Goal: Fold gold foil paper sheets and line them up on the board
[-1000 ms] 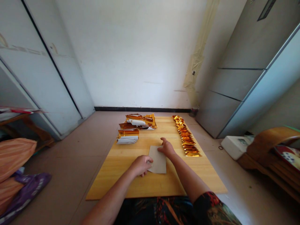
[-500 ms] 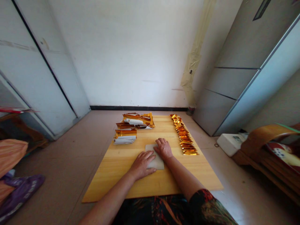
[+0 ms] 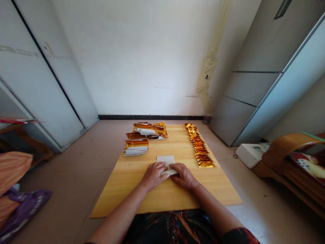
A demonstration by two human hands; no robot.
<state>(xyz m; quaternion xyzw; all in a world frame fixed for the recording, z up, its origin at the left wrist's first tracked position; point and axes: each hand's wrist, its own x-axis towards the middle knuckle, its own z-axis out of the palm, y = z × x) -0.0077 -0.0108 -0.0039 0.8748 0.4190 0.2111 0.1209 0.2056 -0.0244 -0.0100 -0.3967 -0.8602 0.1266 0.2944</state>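
A small pale grey sheet of paper (image 3: 165, 159) lies on the wooden board in front of me, its far edge showing flat. Its near part is turned up or folded between my hands. My left hand (image 3: 153, 177) is on the left side of the sheet, fingers over it and thumb along the near edge, closed on it. From the right, my right hand (image 3: 185, 176) has bent fingers on the near part of the paper; its thumb is hidden.
Gold foil and white paper stacks (image 3: 136, 147) lie at the board's far left. A row of folded gold foil pieces (image 3: 200, 145) runs along its right side. The wooden board (image 3: 167, 200) ends close to my lap. A grey cabinet (image 3: 250, 88) stands at the right.
The near edge of the sheet has come up away from me, so the paper looks shorter. My right hand has moved back toward me, from the sheet's far right to its near part.
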